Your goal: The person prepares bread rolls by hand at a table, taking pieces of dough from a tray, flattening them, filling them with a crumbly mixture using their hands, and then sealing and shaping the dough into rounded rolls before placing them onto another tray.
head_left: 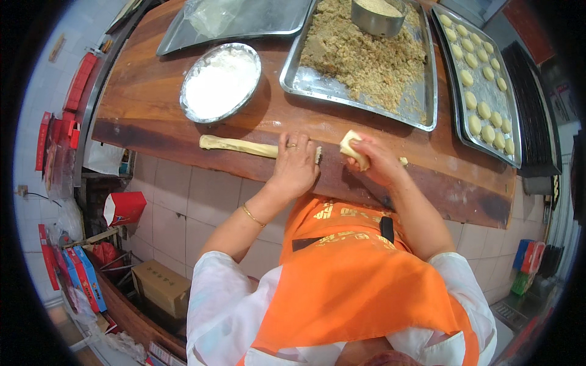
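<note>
A long pale roll of dough [238, 145] lies along the near edge of the wooden table. My left hand [295, 160] is wrapped over its right end, and a torn, ragged tip shows past the fingers. In my right hand [379, 160] is a separate piece of dough [354, 149], gripped between thumb and fingers just above the table, apart from the roll. A small scrap of dough [403, 161] sits right beside that hand. Beyond my left hand stands a metal bowl of white flour [221, 82].
A metal tray [332, 96] of crumbly brown filling, with a round metal container [377, 21] on it, lies ahead. At the right is a baking tray [516, 137] with several dough rounds. Another tray [256, 33] holds a plastic bag. Black trays [531, 104] are stacked far right.
</note>
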`<act>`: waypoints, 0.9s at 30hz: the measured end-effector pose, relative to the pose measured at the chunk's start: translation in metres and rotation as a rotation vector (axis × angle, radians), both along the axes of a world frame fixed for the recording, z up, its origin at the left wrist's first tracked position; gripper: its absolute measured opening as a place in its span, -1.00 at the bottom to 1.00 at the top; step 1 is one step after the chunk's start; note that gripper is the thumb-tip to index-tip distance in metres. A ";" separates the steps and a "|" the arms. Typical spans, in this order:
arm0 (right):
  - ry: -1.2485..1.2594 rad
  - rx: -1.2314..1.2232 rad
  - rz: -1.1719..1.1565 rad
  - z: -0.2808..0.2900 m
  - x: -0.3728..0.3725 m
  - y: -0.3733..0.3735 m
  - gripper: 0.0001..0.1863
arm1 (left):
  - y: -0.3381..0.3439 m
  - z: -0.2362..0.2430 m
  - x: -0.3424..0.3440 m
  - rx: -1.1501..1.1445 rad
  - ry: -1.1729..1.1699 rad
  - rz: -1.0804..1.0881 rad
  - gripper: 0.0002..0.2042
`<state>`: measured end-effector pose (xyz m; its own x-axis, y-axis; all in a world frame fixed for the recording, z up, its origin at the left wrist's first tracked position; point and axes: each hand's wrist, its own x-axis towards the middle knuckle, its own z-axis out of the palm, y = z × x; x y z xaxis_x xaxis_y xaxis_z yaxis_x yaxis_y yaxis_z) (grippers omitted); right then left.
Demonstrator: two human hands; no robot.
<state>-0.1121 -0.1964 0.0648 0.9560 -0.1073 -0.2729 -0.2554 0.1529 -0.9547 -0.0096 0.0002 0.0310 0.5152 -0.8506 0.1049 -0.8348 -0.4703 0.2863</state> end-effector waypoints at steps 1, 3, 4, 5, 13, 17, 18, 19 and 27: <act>-0.033 -0.291 -0.019 0.018 -0.006 -0.003 -0.78 | 0.002 0.003 -0.001 0.010 0.005 0.020 -0.66; -0.168 -1.033 0.053 0.033 -0.021 -0.004 -0.73 | 0.004 0.007 -0.003 0.025 0.020 0.039 -0.59; -0.222 -1.404 0.141 0.024 -0.031 -0.003 -0.54 | 0.004 0.011 -0.004 -0.018 -0.018 0.036 -0.56; -0.222 -1.555 0.217 0.007 -0.041 -0.001 -0.47 | 0.002 0.017 -0.006 -0.065 -0.056 0.028 -0.54; -0.214 -1.685 0.322 -0.023 -0.058 0.007 -0.27 | -0.034 0.006 -0.041 -0.322 0.232 -0.003 -0.56; -0.277 -1.375 0.134 -0.023 -0.066 0.004 -0.33 | -0.048 -0.003 -0.056 -0.371 0.291 0.041 -0.66; -0.254 -1.283 0.095 -0.022 -0.069 -0.001 -0.36 | -0.050 -0.005 -0.056 -0.361 0.300 0.044 -0.68; -0.232 -1.190 0.056 -0.023 -0.073 -0.011 -0.39 | -0.052 -0.006 -0.057 -0.352 0.310 0.049 -0.71; -0.144 -1.253 -0.161 -0.026 -0.104 -0.060 -0.72 | -0.068 0.000 -0.060 -0.361 0.526 0.139 -0.76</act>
